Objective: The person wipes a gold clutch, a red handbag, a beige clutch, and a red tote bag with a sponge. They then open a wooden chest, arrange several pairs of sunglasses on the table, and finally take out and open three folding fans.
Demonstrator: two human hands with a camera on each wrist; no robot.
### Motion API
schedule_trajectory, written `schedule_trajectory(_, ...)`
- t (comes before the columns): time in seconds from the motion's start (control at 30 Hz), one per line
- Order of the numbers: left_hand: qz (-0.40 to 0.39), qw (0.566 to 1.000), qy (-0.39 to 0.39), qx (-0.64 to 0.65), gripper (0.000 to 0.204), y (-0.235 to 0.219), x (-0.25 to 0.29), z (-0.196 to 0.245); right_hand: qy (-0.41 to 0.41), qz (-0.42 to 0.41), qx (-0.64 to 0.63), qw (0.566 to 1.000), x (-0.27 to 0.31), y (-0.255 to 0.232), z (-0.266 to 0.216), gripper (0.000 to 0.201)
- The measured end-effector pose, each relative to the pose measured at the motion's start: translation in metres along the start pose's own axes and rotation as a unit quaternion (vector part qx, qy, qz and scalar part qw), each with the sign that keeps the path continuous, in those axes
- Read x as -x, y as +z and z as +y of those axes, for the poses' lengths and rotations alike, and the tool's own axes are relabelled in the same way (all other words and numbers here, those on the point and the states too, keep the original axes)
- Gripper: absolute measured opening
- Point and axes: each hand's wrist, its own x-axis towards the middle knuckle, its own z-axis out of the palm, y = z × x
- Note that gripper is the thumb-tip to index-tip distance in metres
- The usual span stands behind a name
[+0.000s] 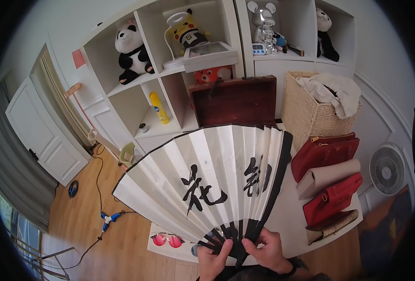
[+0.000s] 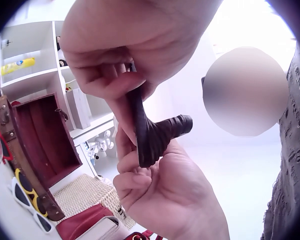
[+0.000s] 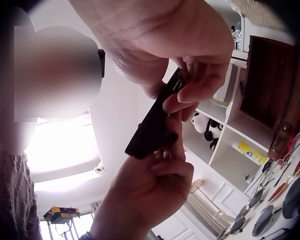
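In the head view a large folding fan (image 1: 217, 173) stands spread, its pale leaf bearing black brushed characters. The pleats at its right end are bunched closer together. My left hand (image 1: 212, 263) pinches the dark ribs at the lower left, thumb on the near face. On the other side of the pivot, my right hand (image 1: 269, 252) grips the thick outer rib, thumb also in front. Both wrist views show the fan's black handle end (image 2: 157, 137) held between the two hands. Red-lensed sunglasses (image 1: 166, 240) lie on the white table (image 1: 292, 234), left of my left hand.
Behind the fan stands an open dark-red case (image 1: 235, 103). Handbags, including a red one (image 1: 324, 152), line the table's right side beside a wicker basket (image 1: 306, 112). Several sunglasses (image 3: 262, 220) lie by the case. A shelf unit (image 1: 165, 75) holds plush toys.
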Motion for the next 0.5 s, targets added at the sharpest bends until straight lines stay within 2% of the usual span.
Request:
schedule_trajectory(0.1,-0.019,0.999,0.003,-0.034,0.018,0.002,0.0,-0.001,0.001,-0.015,0.004,1.0,-0.002,-0.006,0.004,0.019)
schedule_trajectory(0.13,-0.047,0.996,0.003,-0.073,0.018,-0.001,0.0,-0.003,0.002,-0.017,0.002,1.0,-0.003,-0.007,0.002,0.019)
schedule_trajectory(0.2,-0.06,0.995,-0.026,-0.069,0.017,0.002,0.001,-0.001,-0.038,-0.046,0.081,0.995,-0.004,-0.009,-0.004,0.018)
schedule_trajectory(0.3,-0.062,0.994,-0.026,-0.086,0.018,0.008,0.0,0.01,-0.084,-0.025,0.145,0.986,-0.005,-0.009,-0.004,0.022)
schedule_trajectory(0.33,-0.061,0.994,-0.028,-0.086,0.018,0.009,0.0,0.013,-0.083,-0.026,0.145,0.986,-0.006,-0.01,-0.003,0.022)
schedule_trajectory(0.4,-0.079,0.991,-0.09,-0.052,0.012,0.009,0.002,0.017,-0.038,-0.06,0.111,0.991,-0.008,-0.016,0.002,0.024)
schedule_trajectory(0.43,-0.079,0.991,-0.091,-0.051,0.012,0.006,0.0,0.014,-0.038,-0.061,0.111,0.991,-0.008,-0.015,0.003,0.024)
schedule_trajectory(0.5,-0.153,0.974,-0.134,-0.096,0.021,-0.005,-0.005,0.0,0.018,-0.035,0.032,0.999,-0.006,-0.012,0.005,0.025)
